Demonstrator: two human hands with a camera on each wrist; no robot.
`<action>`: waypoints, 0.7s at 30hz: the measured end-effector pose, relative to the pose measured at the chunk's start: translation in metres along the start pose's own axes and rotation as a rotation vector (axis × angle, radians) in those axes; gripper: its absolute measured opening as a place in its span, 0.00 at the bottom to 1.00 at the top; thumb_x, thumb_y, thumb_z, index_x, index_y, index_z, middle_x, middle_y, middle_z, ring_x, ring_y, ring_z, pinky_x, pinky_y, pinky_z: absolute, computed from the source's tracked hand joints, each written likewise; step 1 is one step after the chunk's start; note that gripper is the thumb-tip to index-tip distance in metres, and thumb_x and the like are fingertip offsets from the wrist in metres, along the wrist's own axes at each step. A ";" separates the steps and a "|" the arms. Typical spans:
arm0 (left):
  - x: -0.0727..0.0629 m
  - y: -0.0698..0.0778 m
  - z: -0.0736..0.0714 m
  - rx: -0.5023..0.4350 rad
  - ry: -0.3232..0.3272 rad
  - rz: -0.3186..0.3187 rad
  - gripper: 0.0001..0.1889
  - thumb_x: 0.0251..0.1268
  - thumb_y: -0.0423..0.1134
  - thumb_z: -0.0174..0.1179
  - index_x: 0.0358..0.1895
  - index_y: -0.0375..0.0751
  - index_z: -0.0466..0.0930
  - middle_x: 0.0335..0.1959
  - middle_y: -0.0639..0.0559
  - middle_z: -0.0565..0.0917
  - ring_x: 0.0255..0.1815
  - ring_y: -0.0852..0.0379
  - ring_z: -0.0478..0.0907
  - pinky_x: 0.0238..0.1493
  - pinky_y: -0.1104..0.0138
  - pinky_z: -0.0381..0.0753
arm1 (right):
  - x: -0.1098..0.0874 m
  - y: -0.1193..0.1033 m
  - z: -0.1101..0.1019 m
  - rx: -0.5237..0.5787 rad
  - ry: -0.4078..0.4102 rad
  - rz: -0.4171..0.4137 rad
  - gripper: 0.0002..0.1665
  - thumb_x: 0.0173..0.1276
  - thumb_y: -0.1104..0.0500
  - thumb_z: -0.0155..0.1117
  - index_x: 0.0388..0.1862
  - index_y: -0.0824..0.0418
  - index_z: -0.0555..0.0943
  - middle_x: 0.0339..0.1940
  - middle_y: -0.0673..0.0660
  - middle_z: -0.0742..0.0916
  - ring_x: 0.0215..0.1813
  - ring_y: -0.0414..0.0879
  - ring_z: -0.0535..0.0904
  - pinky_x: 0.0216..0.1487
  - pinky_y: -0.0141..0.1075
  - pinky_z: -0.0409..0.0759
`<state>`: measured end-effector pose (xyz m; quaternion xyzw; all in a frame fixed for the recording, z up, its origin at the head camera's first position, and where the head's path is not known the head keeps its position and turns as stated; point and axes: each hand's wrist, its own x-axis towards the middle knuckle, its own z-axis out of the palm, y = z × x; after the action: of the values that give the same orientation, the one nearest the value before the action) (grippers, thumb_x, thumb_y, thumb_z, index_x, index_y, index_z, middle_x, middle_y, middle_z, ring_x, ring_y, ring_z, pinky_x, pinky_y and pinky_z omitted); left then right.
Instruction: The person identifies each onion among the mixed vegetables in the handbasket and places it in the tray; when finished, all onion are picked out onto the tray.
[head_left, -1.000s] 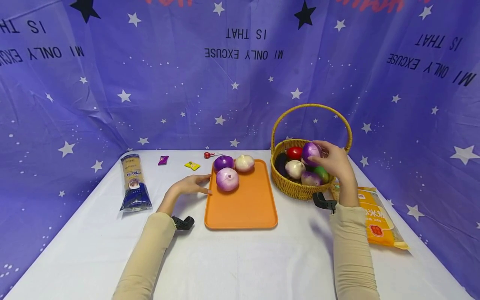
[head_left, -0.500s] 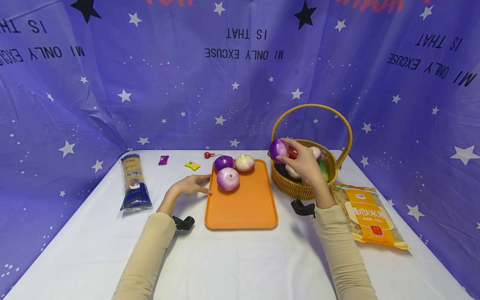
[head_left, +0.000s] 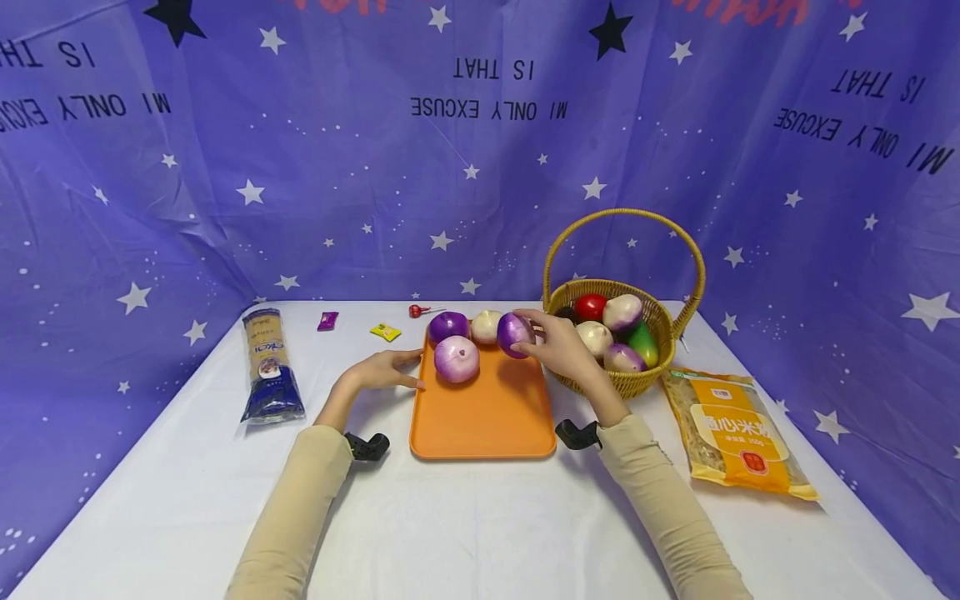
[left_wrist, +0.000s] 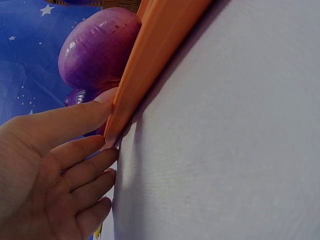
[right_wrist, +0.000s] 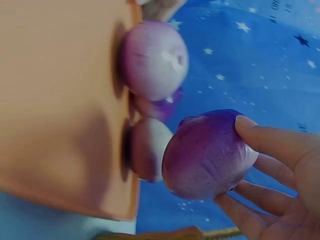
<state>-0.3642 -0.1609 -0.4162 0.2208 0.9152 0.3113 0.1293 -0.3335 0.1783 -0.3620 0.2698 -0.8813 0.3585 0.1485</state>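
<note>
Though earlier over basket (head_left: 633,383), purple onion (head_left: 513,335) in right grip (head_left: 560,345) now above tray (head_left: 480,421), left grip (head_left: 381,369) loose

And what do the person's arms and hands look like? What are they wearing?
The left sleeve and right sleeve are both beige, long and close-fitting, with some wrinkles. A curved black piece sits at the left wrist, with another at the right. The left hand and right hand wear no gloves.

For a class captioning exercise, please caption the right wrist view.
Right hand holding a purple-and-white vegetable near three others on an orange tray.
</note>
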 end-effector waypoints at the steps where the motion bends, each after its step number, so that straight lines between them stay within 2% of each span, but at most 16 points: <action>1: 0.000 0.000 0.000 0.004 -0.001 0.002 0.42 0.59 0.51 0.67 0.73 0.40 0.59 0.69 0.41 0.68 0.72 0.38 0.57 0.70 0.43 0.53 | 0.000 0.001 0.004 0.003 -0.012 -0.005 0.30 0.58 0.61 0.74 0.60 0.64 0.78 0.55 0.62 0.84 0.55 0.57 0.80 0.55 0.48 0.79; 10: 0.001 0.000 0.000 0.017 -0.007 -0.005 0.42 0.60 0.51 0.66 0.74 0.40 0.59 0.70 0.42 0.67 0.72 0.39 0.56 0.71 0.44 0.53 | -0.001 0.013 0.029 -0.110 -0.134 -0.024 0.32 0.59 0.58 0.74 0.61 0.68 0.76 0.55 0.66 0.83 0.54 0.61 0.80 0.56 0.49 0.78; 15: 0.001 0.002 -0.001 0.021 -0.010 -0.005 0.42 0.60 0.51 0.66 0.74 0.40 0.58 0.70 0.42 0.67 0.72 0.38 0.56 0.70 0.44 0.53 | -0.001 0.015 0.033 -0.103 -0.157 0.007 0.33 0.61 0.57 0.72 0.62 0.68 0.75 0.56 0.66 0.82 0.55 0.61 0.79 0.58 0.48 0.77; 17: 0.001 0.003 -0.001 0.022 -0.010 -0.002 0.42 0.60 0.51 0.66 0.74 0.40 0.58 0.70 0.41 0.67 0.72 0.38 0.56 0.70 0.44 0.53 | -0.001 0.015 0.032 -0.109 -0.155 0.017 0.34 0.61 0.56 0.72 0.64 0.68 0.74 0.55 0.66 0.82 0.52 0.60 0.80 0.57 0.48 0.77; 19: 0.000 0.003 -0.001 0.022 -0.011 0.002 0.42 0.61 0.51 0.65 0.74 0.39 0.58 0.70 0.41 0.66 0.72 0.38 0.56 0.70 0.43 0.53 | -0.001 0.016 0.032 -0.127 -0.153 0.016 0.34 0.61 0.56 0.72 0.64 0.68 0.74 0.51 0.66 0.84 0.44 0.59 0.80 0.54 0.48 0.78; 21: 0.000 0.003 -0.001 0.014 -0.011 -0.001 0.41 0.61 0.50 0.65 0.74 0.39 0.58 0.70 0.41 0.66 0.72 0.38 0.56 0.71 0.43 0.52 | -0.002 0.016 0.030 -0.145 -0.145 0.007 0.35 0.60 0.56 0.73 0.64 0.67 0.74 0.48 0.66 0.85 0.42 0.60 0.80 0.53 0.49 0.78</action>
<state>-0.3636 -0.1592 -0.4131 0.2228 0.9168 0.3037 0.1330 -0.3434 0.1666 -0.3926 0.2805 -0.9142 0.2739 0.1024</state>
